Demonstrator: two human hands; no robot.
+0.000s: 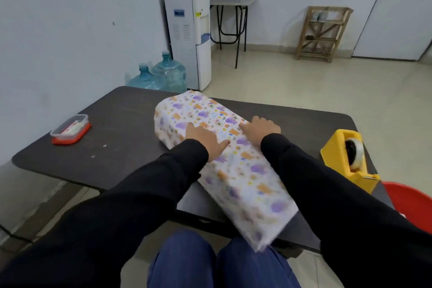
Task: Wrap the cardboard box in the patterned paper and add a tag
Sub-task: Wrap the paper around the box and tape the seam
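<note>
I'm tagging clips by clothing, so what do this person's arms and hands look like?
The left sleeve and the right sleeve are long, plain and black, ending at the wrists. The left hand and the right hand are bare: no gloves, and no ring or watch shows.
</note>
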